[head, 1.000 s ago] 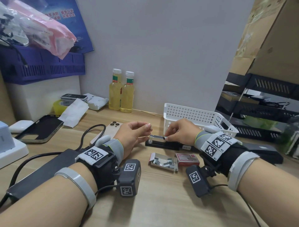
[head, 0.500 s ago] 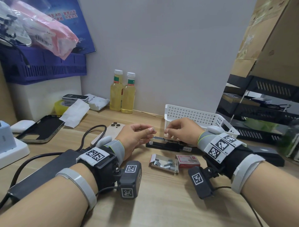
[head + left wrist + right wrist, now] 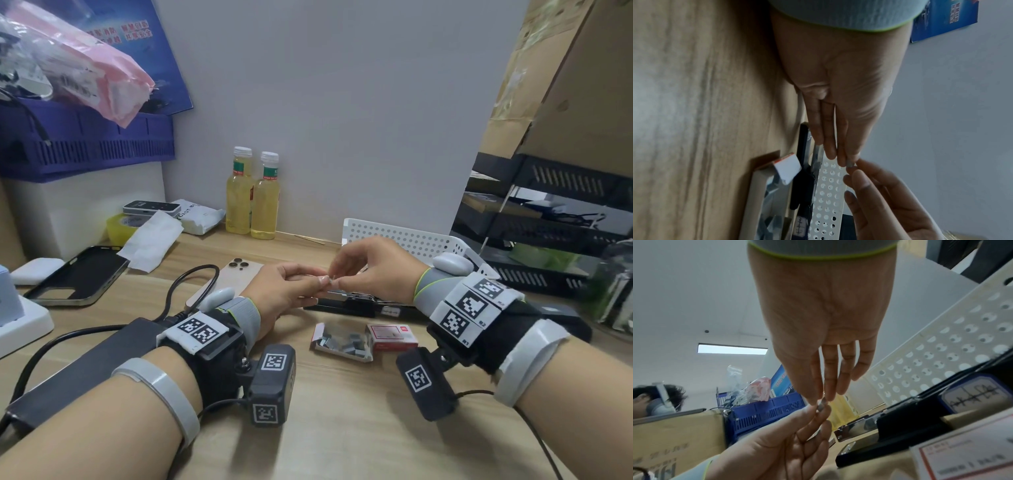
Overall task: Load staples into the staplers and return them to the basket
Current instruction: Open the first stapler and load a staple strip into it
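Staples (image 3: 328, 278), a short silvery strip, are pinched between the fingertips of both hands near the centre of the head view, raised above the desk (image 3: 342, 428). The left hand (image 3: 284, 291) pinches one end between thumb and forefinger, its other fingers lying straight and close together. The right hand (image 3: 373, 270) pinches the other end with thumb and first two fingers, the remaining fingers loosely curled. Half a second earlier both hands were lower, down at the black stapler (image 3: 352, 303); now they have lifted clear of it. That stapler lies open on the desk just below the hands, its metal staple channel (image 3: 855, 426) exposed. A white perforated basket (image 3: 404, 240) stands right behind it, toward the right of the frame. An open box of loose staple strips (image 3: 342, 342) and a red staple box (image 3: 394, 337) sit side by side in front of the stapler, unmoved since the earlier frames.
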Available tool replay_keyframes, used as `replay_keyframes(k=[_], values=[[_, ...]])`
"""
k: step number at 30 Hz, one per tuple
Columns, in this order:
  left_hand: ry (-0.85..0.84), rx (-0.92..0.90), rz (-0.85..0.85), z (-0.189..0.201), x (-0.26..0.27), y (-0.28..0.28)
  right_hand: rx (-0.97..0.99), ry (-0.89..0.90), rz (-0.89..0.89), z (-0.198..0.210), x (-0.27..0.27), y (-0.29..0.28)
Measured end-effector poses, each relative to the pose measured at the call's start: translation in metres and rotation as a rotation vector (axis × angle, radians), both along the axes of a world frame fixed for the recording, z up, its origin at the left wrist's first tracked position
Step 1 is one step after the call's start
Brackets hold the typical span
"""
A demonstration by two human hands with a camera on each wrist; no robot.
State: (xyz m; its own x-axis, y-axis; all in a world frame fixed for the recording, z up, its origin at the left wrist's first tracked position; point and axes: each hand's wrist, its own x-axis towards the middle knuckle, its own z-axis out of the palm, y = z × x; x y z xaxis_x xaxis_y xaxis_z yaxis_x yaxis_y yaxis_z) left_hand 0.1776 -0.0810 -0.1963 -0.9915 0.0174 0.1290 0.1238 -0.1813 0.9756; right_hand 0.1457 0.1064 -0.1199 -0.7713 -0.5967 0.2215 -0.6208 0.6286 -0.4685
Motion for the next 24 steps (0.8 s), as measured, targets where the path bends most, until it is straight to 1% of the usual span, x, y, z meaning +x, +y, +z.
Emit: replay_keyframes(k=[2,5,12,16,19,21,24], values=[[-0.012,0.002,0.002,0.000,0.000,0.000,0.034,0.037,-0.024,-0.001,0.000,-0.005],[-0.016,-0.011,0.005,0.000,0.000,0.000,0.051,0.037,-0.088,-0.002,0.000,-0.007],[0.000,-0.068,0.000,-0.002,-0.001,0.000,0.098,-0.063,-0.110,-0.001,0.000,-0.002],[0.008,-0.080,-0.018,-0.001,-0.001,0.000,0.051,-0.094,-0.098,-0.003,-0.002,0.000],[0.001,-0.026,0.021,-0.002,-0.002,0.000,0.026,-0.080,-0.170,-0.003,-0.011,0.008],[-0.001,-0.036,0.061,-0.002,-0.003,0.000,0.096,-0.061,-0.227,-0.006,-0.017,0.016],[-0.040,-0.142,0.086,-0.003,-0.006,-0.001,0.188,-0.100,-0.267,-0.012,-0.021,0.023]])
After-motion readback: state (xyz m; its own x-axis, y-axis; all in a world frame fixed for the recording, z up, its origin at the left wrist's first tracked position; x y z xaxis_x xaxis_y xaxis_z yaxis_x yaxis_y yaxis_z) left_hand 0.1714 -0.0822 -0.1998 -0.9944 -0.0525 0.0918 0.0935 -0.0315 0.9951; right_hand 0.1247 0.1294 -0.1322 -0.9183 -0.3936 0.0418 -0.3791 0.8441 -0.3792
